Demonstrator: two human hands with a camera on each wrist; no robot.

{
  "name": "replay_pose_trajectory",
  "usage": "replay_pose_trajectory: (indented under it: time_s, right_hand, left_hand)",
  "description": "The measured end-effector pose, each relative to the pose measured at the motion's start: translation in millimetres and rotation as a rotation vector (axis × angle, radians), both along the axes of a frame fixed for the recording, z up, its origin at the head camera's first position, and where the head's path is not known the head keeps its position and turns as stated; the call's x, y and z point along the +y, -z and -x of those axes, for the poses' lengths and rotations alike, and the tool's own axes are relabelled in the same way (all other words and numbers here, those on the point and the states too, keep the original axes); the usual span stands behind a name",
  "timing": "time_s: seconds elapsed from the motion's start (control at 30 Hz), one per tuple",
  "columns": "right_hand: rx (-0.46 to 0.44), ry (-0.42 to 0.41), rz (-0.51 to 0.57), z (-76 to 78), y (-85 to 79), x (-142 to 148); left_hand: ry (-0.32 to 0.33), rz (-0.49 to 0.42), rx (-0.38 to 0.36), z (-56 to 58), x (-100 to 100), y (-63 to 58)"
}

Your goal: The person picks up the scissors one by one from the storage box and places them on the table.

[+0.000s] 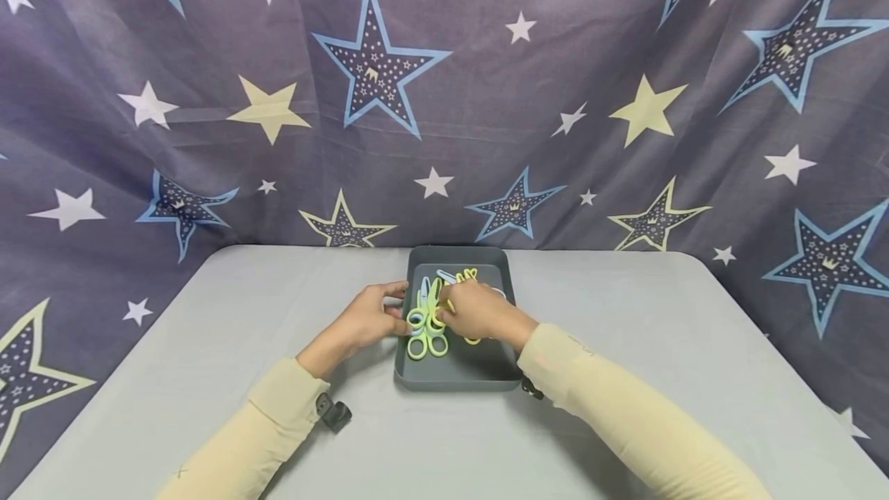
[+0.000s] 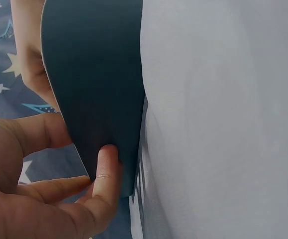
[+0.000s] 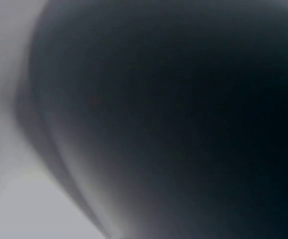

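Note:
A dark grey tray (image 1: 458, 386) holds several scissors. Green-handled scissors (image 1: 427, 346) lie along its left side, with light blue ones (image 1: 425, 288) by them and yellow handles (image 1: 467, 275) further right. My left hand (image 1: 364, 319) grips the tray's left wall, the thumb and fingers bent at its rim; in the left wrist view one fingertip (image 2: 108, 154) presses the outer side. Reaching down into the tray, my right hand (image 1: 479, 311) has its fingers beside the green and yellow handles and covers part of them. I cannot tell whether it pinches a pair.
The tray stands on a table with a light grey cover (image 1: 278, 292), near its back edge. Behind hangs a dark curtain (image 1: 444, 83) with a star print. In the right wrist view the tray's dark wall (image 3: 134, 99) fills most of the picture, blurred.

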State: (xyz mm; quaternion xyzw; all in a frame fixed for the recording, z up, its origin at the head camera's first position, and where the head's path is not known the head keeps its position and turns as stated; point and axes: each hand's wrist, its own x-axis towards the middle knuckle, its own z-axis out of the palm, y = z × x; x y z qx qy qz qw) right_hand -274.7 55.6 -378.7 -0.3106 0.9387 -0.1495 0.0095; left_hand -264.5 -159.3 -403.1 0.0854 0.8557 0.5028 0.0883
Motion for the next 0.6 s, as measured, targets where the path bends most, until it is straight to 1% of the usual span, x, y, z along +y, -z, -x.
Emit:
replay_pose_trajectory:
  time_s: [0.2,0.43,0.6]
  right_hand:
    - [-0.006,-0.025,0.006,0.1,-1.1,2.1]
    - [-0.032,-0.041,0.041,1.5,-0.5,4.2]
    - [-0.002,-0.076,0.027,0.6,3.4,5.1]
  left_hand:
    - [0.01,-0.012,0.002,1.3,0.6,1.3]
    - [0.016,-0.006,0.003,1.0,-1.4,1.4]
    - [0.021,-0.016,-0.006,0.2,-1.6,0.4]
